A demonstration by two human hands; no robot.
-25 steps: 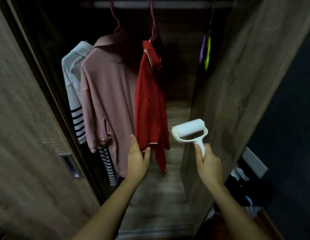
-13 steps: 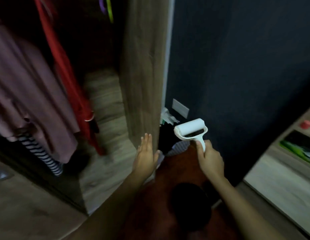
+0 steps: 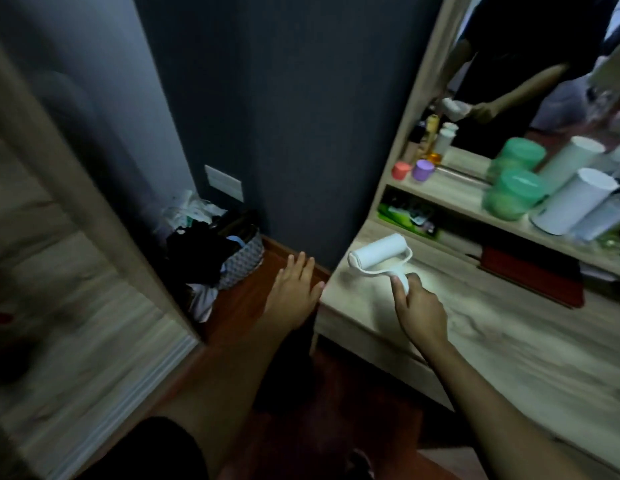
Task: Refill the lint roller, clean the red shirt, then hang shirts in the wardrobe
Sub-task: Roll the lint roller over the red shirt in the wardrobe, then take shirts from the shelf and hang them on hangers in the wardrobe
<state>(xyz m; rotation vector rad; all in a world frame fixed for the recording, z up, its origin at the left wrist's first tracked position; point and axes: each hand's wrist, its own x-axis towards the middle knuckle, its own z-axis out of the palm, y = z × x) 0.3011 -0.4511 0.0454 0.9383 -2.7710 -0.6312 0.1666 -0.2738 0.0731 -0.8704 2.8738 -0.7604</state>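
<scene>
Your view swings right onto dressing table. Your right hand grips lint roller by handle, roller head over table's left corner. Your left hand flat, fingers straight, holding nothing.

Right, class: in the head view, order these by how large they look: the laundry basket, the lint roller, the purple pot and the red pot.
Largest first:
1. laundry basket
2. lint roller
3. purple pot and red pot, which look too alike to rank.
</scene>
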